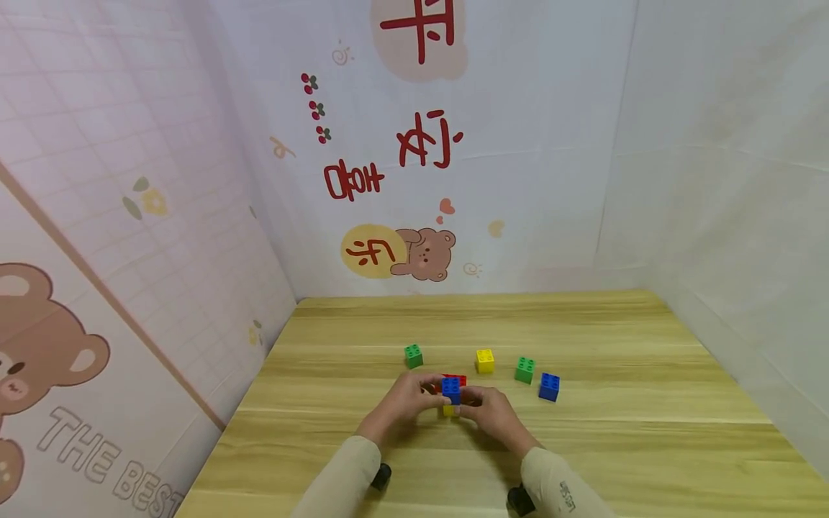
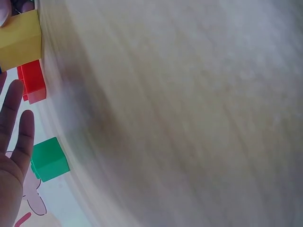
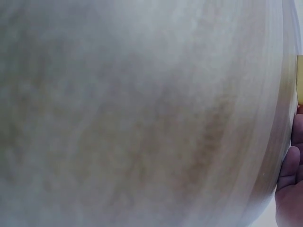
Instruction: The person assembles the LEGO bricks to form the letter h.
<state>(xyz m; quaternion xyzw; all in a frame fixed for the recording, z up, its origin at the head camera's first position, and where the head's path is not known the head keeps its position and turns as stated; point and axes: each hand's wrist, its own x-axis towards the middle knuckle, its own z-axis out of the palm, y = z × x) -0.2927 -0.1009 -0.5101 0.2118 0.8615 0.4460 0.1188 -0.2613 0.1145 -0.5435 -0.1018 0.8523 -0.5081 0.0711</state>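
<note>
In the head view a blue toy brick (image 1: pixel 450 388) sits over a yellow toy brick (image 1: pixel 450 410), near the middle of the table. My left hand (image 1: pixel 411 397) pinches the blue brick from the left. From the right, my right hand (image 1: pixel 492 414) grips the yellow brick, its thumb low on that side. Just behind them lies a red brick (image 1: pixel 458 379), partly covered by the hands. The left wrist view shows the yellow brick (image 2: pixel 21 40) above the tabletop, a fingertip on its upper edge, with the red brick (image 2: pixel 33 81) beyond.
A green brick (image 1: pixel 413 355) stands behind my left hand. Farther right are a yellow brick (image 1: pixel 485 360), another green brick (image 1: pixel 525 370) and another blue brick (image 1: pixel 549 386). The wooden table (image 1: pixel 311 403) meets printed cloth walls (image 1: pixel 531 180) at its back and sides.
</note>
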